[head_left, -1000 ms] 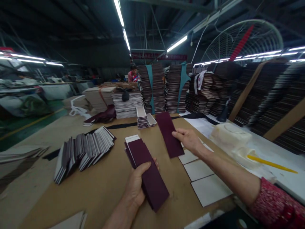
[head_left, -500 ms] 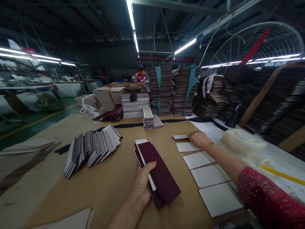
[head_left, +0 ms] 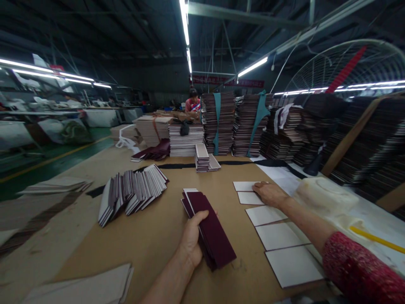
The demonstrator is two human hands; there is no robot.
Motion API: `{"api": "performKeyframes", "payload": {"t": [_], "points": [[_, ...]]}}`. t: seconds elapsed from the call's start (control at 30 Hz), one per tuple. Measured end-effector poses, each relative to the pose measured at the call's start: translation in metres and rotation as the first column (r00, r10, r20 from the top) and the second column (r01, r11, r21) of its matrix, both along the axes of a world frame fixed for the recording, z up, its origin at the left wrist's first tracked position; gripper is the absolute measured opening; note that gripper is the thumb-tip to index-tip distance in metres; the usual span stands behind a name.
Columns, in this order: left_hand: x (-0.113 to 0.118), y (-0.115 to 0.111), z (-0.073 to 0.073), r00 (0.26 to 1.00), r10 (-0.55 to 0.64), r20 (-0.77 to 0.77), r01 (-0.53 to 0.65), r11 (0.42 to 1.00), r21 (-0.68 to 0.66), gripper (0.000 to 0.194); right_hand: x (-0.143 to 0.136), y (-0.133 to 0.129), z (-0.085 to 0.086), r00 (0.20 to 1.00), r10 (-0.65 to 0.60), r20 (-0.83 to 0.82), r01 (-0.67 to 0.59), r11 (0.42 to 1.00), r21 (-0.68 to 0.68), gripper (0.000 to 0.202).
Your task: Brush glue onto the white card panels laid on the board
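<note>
A small stack of dark maroon strips (head_left: 209, 230) is being grasped by the left hand (head_left: 192, 240), with the thumb laid across the top strip, and it is being held just above the brown cardboard-covered table (head_left: 152, 245), a little left of the middle. The right hand (head_left: 270, 193) is being pressed flat, with the fingers released and spread, on the farthest white sheet (head_left: 245, 186) of a row of white sheets (head_left: 278, 236) that is lying on the right part of the table. A fanned pile of grey and white boards (head_left: 133, 192) is being kept to the left of the strips, well apart from both hands. Behind, tall stacks of dark boards (head_left: 218, 122) are standing, and another person (head_left: 193, 101) is being seen far back. A large fan (head_left: 341, 67) is being seen at the upper right.
</note>
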State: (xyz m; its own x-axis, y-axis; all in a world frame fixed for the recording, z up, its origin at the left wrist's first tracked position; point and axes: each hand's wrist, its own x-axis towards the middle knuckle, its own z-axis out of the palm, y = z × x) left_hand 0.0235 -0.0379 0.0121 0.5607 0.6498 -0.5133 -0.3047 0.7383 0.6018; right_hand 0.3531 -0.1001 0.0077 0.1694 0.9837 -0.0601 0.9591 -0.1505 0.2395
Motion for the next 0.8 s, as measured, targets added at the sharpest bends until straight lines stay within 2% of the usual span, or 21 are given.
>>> {"api": "performKeyframes", "payload": {"t": [0.13, 0.27, 0.43, 0.6, 0.7, 0.8], "points": [[0.001, -0.001, 0.000, 1.000, 0.002, 0.003, -0.002, 1.000, -0.012, 0.024, 0.008, 0.001, 0.000, 0.995, 0.039, -0.088, -0.037, 0.999, 0.024, 0.026], [0.000, -0.001, 0.003, 1.000, -0.018, 0.021, 0.018, 1.000, -0.026, 0.024, 0.012, 0.018, -0.003, 0.979, 0.062, -0.193, -0.041, 0.993, 0.110, 0.032], [0.001, -0.001, 0.006, 0.999, -0.009, 0.041, 0.009, 1.000, -0.009, 0.025, 0.007, 0.041, -0.021, 0.946, 0.051, -0.322, 0.017, 0.979, 0.205, 0.043], [0.004, 0.001, 0.002, 0.999, 0.011, 0.049, -0.013, 0.999, 0.044, 0.023, 0.005, 0.037, -0.039, 0.897, 0.059, -0.437, 0.041, 0.975, 0.216, 0.048], [0.007, 0.002, -0.003, 1.000, 0.010, 0.020, -0.011, 0.998, 0.068, 0.022, 0.004, 0.029, -0.037, 0.857, 0.086, -0.509, 0.033, 0.975, 0.220, 0.049], [0.008, 0.003, -0.006, 0.998, 0.064, -0.010, -0.063, 0.994, 0.087, 0.022, -0.007, 0.027, -0.026, 0.807, 0.101, -0.582, 0.065, 0.964, 0.257, 0.057]]}}
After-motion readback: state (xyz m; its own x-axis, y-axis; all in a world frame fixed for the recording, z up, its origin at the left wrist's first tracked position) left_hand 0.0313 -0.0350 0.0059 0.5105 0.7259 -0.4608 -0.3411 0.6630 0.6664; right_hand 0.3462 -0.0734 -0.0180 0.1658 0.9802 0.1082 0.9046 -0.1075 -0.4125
